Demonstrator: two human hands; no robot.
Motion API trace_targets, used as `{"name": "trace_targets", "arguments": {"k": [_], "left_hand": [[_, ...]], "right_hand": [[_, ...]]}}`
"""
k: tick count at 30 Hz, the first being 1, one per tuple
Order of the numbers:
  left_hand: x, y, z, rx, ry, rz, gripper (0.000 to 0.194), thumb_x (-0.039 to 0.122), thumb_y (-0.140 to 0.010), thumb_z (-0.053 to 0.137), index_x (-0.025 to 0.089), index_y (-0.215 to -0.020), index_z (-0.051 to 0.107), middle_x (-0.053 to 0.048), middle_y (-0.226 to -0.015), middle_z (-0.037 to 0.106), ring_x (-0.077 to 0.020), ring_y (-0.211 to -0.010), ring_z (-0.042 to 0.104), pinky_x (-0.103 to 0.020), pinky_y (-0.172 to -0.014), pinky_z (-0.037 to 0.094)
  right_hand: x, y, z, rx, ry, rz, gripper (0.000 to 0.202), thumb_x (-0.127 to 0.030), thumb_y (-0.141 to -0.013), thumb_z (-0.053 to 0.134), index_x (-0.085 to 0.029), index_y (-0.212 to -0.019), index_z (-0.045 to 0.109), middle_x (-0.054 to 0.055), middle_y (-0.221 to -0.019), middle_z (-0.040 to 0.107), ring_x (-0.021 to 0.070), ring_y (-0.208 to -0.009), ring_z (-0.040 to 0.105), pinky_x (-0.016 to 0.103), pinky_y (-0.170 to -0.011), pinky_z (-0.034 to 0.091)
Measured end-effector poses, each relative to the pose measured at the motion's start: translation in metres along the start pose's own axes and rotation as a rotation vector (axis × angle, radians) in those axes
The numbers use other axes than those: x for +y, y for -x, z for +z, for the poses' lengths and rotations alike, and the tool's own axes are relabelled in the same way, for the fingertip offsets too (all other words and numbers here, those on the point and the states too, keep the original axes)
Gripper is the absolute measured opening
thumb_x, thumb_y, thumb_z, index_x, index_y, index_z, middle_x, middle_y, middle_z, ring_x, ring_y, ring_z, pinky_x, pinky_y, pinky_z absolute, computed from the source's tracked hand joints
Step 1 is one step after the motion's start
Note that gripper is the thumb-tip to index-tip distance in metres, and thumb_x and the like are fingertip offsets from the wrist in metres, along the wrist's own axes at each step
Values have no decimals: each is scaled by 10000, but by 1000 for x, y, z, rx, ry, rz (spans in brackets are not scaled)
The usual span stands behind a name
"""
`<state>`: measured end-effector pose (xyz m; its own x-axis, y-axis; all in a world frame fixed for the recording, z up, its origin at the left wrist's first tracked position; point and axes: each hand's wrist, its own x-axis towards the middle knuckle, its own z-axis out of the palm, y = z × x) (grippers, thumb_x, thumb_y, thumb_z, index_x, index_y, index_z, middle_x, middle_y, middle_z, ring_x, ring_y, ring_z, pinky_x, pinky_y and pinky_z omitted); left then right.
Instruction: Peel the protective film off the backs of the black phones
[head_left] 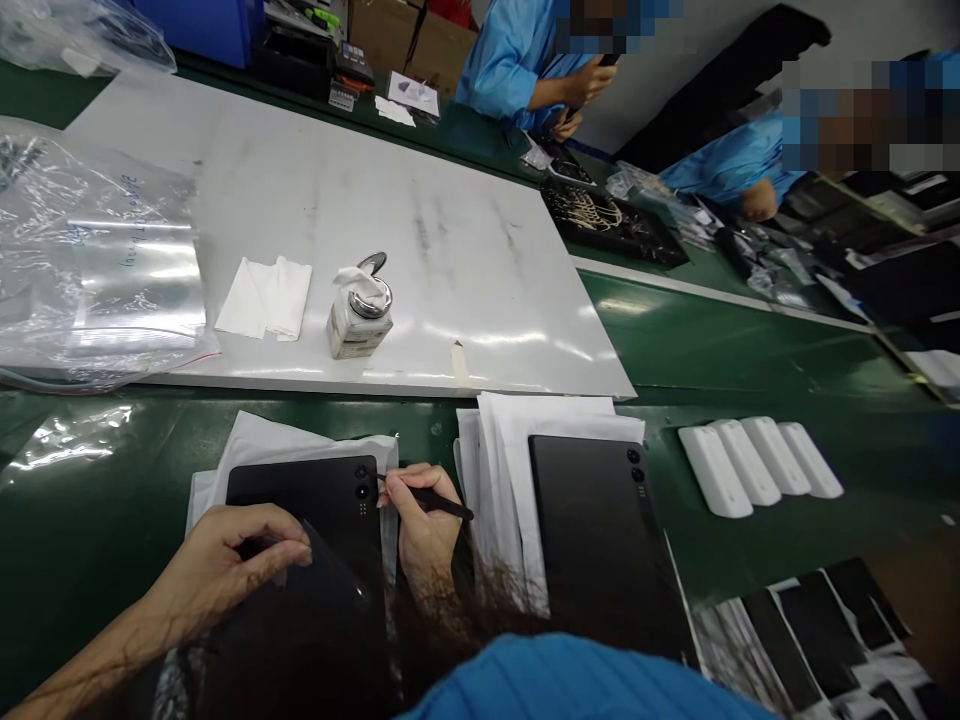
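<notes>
With the clock laid flat and twelve pointing away from the worker, a black tablet (pixel 300 490) lies back up straight in front of them, on white sleeves (pixel 259 440) spread over the green tabletop (pixel 420 425). Its camera lenses (pixel 363 491) sit at the one o'clock corner. The left hand (pixel 251 550) is over the tablet, thumb and fingertips pinched on a clear film (pixel 334 565) that slants toward four o'clock; I can't tell whether the film touches the back. The right hand (pixel 427 505), at the tablet's two o'clock edge, is closed around a slim black tool (pixel 442 502), its tip at the upper lens; contact is too fine to see from here.

At three o'clock a second black tablet (pixel 592 530) rests on more sleeves, with four white blocks (pixel 757 465) side by side beyond it. Toward twelve, on a pale board (pixel 450 230), stand a metal-lidded bottle (pixel 358 325) and, just beside it at nine, a folded white wipe (pixel 266 300). A clear plastic bag (pixel 139 280) lies at ten.
</notes>
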<state>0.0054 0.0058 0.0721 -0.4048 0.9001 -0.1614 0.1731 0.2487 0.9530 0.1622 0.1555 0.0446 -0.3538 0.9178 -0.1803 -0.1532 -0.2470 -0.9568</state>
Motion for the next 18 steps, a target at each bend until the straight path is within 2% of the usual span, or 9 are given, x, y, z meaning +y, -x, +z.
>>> {"name": "trace_targets", "arguments": {"k": [8, 18], "left_hand": [[-3, 1, 2, 14, -8, -55, 268, 542, -719, 687, 284, -662, 730, 55, -591, 755, -129, -492, 690, -111, -401, 528], [-6, 3, 1, -2, 10, -89, 228, 513, -715, 699, 290, -677, 729, 54, -614, 762, -143, -530, 703, -122, -423, 539]], "right_hand": [[-2, -1, 1, 7, 34, 3, 202, -229, -715, 787, -213, -666, 592, -38, -699, 655, 123, -541, 616, 275, -506, 502], [0, -1, 1, 4, 40, -21, 194, -223, -724, 780, -213, -668, 595, -36, -699, 655, 121, -545, 611, 276, -512, 497]]}}
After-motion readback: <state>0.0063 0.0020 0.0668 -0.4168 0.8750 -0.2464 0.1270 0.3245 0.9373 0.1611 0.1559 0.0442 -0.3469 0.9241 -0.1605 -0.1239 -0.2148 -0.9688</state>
